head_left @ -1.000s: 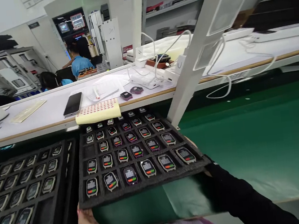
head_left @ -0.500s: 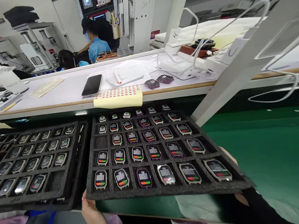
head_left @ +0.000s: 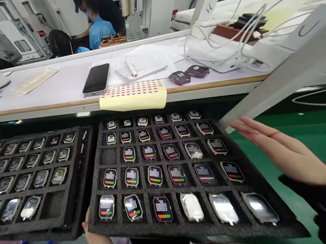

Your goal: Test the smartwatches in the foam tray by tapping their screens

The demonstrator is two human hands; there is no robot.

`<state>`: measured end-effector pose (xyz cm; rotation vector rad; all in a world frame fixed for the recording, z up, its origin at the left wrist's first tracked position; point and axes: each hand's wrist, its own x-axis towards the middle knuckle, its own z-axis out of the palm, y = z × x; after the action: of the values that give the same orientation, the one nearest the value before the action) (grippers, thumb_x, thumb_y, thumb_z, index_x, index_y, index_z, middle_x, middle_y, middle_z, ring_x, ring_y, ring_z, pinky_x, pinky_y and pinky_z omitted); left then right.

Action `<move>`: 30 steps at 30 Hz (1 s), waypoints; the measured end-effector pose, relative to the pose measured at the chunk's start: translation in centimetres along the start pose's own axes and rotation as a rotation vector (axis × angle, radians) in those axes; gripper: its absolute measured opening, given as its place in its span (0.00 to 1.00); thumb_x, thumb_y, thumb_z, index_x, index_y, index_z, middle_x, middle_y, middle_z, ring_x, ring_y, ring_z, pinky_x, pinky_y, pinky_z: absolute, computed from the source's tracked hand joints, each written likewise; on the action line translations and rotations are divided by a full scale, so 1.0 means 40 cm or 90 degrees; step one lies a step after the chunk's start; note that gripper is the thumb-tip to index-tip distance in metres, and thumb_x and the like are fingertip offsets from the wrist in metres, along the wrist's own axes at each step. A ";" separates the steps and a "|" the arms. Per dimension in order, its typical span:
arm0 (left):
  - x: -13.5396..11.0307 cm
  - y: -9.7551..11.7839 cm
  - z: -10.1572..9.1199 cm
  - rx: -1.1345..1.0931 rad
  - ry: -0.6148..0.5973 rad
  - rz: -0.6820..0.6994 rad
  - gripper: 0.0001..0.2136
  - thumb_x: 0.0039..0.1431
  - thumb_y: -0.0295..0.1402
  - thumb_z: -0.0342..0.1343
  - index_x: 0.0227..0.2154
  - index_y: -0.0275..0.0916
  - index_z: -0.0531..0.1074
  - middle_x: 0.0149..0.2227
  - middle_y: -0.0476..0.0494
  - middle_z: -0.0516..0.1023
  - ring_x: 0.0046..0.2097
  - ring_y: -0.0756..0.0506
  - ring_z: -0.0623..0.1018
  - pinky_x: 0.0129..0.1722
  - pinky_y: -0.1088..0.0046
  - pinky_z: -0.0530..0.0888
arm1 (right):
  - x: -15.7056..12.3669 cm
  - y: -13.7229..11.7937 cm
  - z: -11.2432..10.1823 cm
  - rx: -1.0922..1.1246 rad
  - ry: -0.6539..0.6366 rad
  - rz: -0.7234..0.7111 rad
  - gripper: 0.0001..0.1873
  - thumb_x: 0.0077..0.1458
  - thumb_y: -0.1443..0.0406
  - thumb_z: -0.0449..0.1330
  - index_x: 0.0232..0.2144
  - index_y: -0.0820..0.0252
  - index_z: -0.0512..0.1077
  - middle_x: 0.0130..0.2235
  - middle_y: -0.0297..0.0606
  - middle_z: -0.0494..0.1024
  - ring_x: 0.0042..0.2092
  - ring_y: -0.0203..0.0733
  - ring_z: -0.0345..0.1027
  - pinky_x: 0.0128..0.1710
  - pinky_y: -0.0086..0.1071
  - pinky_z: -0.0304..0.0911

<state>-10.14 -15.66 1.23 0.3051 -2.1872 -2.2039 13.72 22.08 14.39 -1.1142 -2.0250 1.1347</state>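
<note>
A black foam tray (head_left: 140, 230) lies in front of me, its square compartments holding rows of smartwatch bodies (head_left: 162, 210) without straps. Most of their screens show text with red and green bars; a few at the front right reflect white glare. One compartment (head_left: 108, 157) at the left of the third row from the front holds no watch. My left hand (head_left: 99, 242) grips the tray's front left corner, with part of the fingers hidden beneath it. Beside the tray's right edge, my right hand (head_left: 288, 150) is raised, fingers stretched out, holding nothing.
To the left stand more stacked foam trays (head_left: 52, 220) of watches. Behind is a white shelf (head_left: 66, 88) with a phone (head_left: 96, 79), papers (head_left: 144, 67), a yellow sticker sheet (head_left: 133, 98) and two dark watch bodies (head_left: 179, 77). A slanted white post (head_left: 275, 68) rises at right.
My right hand has let go of the tray's right side and risen with fingers extended. My left hand stays at the front left corner. The camera view has tilted lower and closer.
</note>
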 end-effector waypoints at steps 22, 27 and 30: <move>0.024 -0.005 0.011 -0.099 -0.051 -0.105 0.26 0.48 0.59 0.56 0.35 0.41 0.79 0.37 0.39 0.81 0.43 0.35 0.79 0.47 0.56 0.76 | 0.422 -0.163 0.436 -0.386 -0.322 -0.520 0.28 0.55 0.58 0.58 0.56 0.65 0.70 0.50 0.48 0.78 0.52 0.55 0.72 0.57 0.47 0.66; 0.029 -0.002 0.014 -0.125 -0.052 -0.139 0.25 0.47 0.58 0.56 0.33 0.40 0.79 0.34 0.40 0.81 0.41 0.35 0.79 0.45 0.55 0.76 | 0.392 -0.195 0.421 -0.386 -0.299 -0.544 0.24 0.59 0.57 0.55 0.52 0.65 0.72 0.52 0.50 0.77 0.56 0.57 0.69 0.58 0.47 0.66; 0.028 0.009 0.018 -0.142 -0.047 -0.144 0.26 0.42 0.59 0.60 0.30 0.39 0.78 0.30 0.42 0.80 0.37 0.38 0.79 0.42 0.58 0.77 | 0.348 -0.229 0.439 -0.364 -0.305 -0.567 0.23 0.63 0.59 0.51 0.56 0.65 0.70 0.52 0.48 0.78 0.54 0.54 0.71 0.57 0.46 0.66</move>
<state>-11.41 -15.12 1.46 0.4918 -2.0009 -2.5891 -10.39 24.26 14.83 -0.0273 -2.8597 0.3655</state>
